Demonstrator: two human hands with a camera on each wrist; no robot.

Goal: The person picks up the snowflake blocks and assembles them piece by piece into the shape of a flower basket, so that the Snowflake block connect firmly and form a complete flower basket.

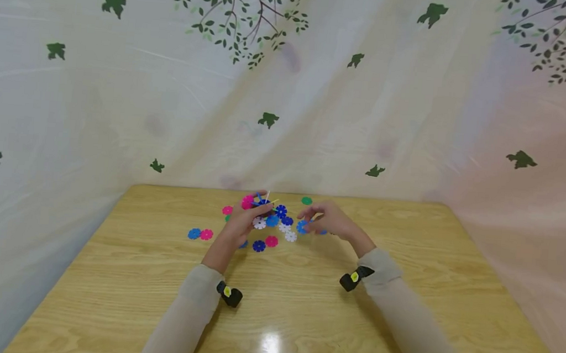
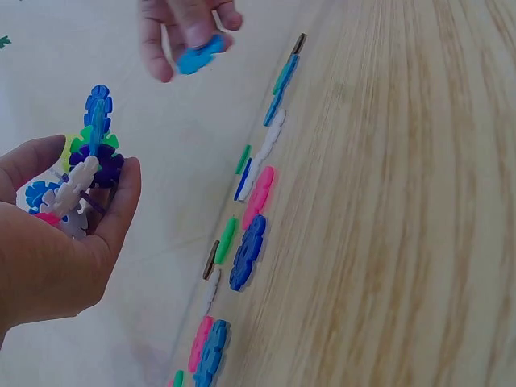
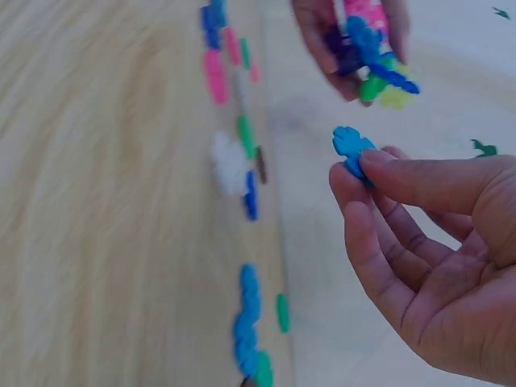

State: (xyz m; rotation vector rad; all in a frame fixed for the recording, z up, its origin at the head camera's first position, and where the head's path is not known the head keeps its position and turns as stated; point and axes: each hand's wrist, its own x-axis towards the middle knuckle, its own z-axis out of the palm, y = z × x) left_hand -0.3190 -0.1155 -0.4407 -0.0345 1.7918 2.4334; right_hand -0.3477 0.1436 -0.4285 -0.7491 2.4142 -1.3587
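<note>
My left hand (image 1: 240,221) holds a cluster of interlocked plastic snowflake discs (image 2: 98,165) in blue, purple, white, green, yellow and pink. The left wrist view shows thumb and fingers curled around its lower part, which they partly hide. A short way to the right, my right hand (image 1: 335,220) is raised above the table. Between its thumb and index finger it pinches a single light blue snowflake disc (image 3: 351,147). The right wrist view shows a gap between this disc and the cluster.
Loose discs lie on the wooden table (image 1: 293,305) below and around the hands. Among them are a dark blue disc (image 1: 259,246), a pink disc (image 1: 271,241), a white disc (image 1: 290,236) and a green disc (image 1: 306,200). A pale curtain (image 1: 208,109) hangs behind the table.
</note>
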